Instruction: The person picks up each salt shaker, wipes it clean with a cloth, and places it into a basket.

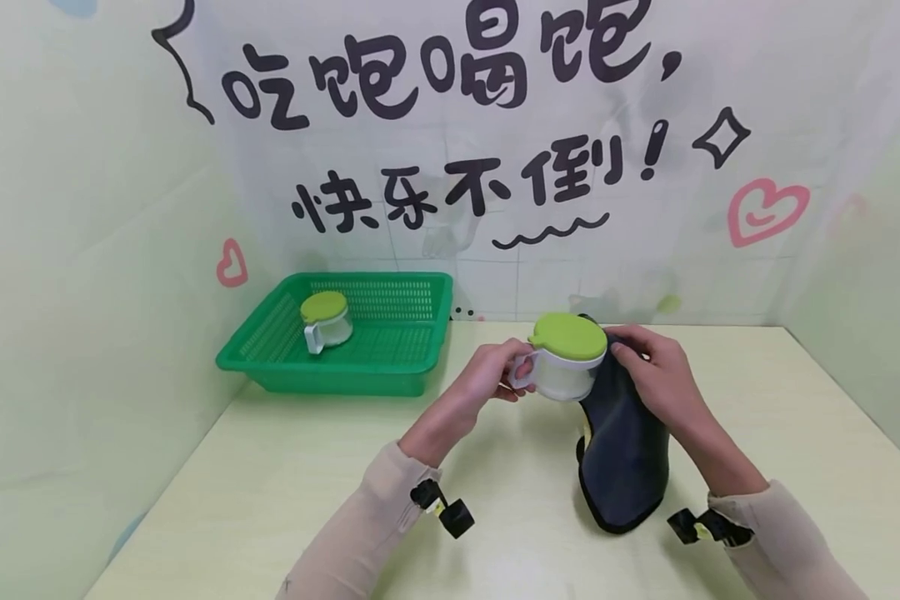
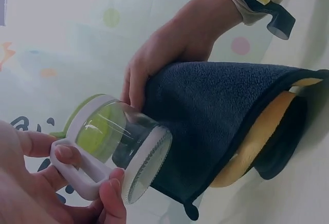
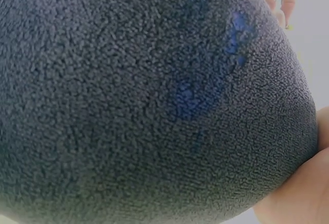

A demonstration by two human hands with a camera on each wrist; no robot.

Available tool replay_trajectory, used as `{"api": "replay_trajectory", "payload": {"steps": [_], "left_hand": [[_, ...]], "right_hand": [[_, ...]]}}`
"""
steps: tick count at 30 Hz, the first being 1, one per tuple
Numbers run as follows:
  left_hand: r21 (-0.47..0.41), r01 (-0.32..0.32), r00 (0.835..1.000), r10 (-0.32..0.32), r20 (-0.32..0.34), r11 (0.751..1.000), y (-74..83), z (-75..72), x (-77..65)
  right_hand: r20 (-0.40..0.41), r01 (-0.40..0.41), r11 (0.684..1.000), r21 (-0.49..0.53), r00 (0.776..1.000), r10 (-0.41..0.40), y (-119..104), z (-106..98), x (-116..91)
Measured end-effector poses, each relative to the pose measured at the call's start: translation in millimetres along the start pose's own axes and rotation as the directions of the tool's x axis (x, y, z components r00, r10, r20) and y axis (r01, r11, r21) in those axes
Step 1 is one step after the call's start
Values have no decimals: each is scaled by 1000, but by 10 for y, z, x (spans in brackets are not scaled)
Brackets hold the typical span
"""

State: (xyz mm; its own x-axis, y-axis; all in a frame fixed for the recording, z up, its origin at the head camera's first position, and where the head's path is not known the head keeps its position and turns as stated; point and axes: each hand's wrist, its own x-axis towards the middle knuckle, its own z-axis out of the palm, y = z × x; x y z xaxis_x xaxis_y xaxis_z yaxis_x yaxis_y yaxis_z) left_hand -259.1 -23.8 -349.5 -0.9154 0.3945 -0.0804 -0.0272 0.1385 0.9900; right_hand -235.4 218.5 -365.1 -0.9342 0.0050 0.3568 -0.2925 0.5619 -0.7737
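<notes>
My left hand [image 1: 495, 371] grips the white handle of a clear glass seasoning jar [image 2: 136, 147] with a green lid [image 1: 568, 336], holding it above the table. In the left wrist view the jar is tipped, its ribbed base toward the cloth. My right hand [image 1: 656, 367] holds a dark blue cleaning cloth [image 1: 626, 450] with a yellow underside [image 2: 257, 136] against the jar's right side. The cloth hangs down toward the table. In the right wrist view the cloth [image 3: 154, 106] fills most of the picture and hides the jar's body.
A green plastic basket [image 1: 345, 383] stands at the back left of the pale table [image 1: 330, 492]. Inside it sits a second seasoning jar [image 1: 333, 331] with a green lid and white handle. A printed white curtain [image 1: 390, 275] hangs behind the table.
</notes>
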Motion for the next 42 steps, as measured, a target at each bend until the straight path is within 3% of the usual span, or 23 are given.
{"api": "replay_trajectory", "payload": {"steps": [6, 11, 14, 20, 26, 34, 39, 42], "left_hand": [[-36, 3, 1000, -2, 9, 999, -47, -15, 42], [-40, 5, 1000, -4, 20, 999, -93, -42, 74], [-44, -7, 999, 9, 43, 999, -111, -54, 92], [-48, -17, 996, 21, 81, 999, -135, -75, 98], [-48, -45, 984, 53, 172, 998, -170, -74, 119], [-60, -47, 963, 61, 263, 997, -168, -55, 97], [-72, -40, 943, 61, 327, 997, -198, -56, 107], [-58, -43, 928, 61, 367, 997, -212, -55, 106]], "right_hand": [[108, -58, 997, 58, 993, 52, 22, -1, 18], [127, -100, 985, 142, 988, 82, 11, -50, 25], [140, -75, 985, 154, 989, 53, 16, -53, 25], [243, -33, 981, 193, 970, -15, 75, -21, 43], [252, 12, 952, 305, 963, -93, 83, -63, 32], [415, 28, 930, 366, 890, -190, 133, -15, 38], [415, 7, 889, 459, 883, -221, 108, -28, 21], [441, -16, 868, 496, 866, -236, 109, -11, 11]]}}
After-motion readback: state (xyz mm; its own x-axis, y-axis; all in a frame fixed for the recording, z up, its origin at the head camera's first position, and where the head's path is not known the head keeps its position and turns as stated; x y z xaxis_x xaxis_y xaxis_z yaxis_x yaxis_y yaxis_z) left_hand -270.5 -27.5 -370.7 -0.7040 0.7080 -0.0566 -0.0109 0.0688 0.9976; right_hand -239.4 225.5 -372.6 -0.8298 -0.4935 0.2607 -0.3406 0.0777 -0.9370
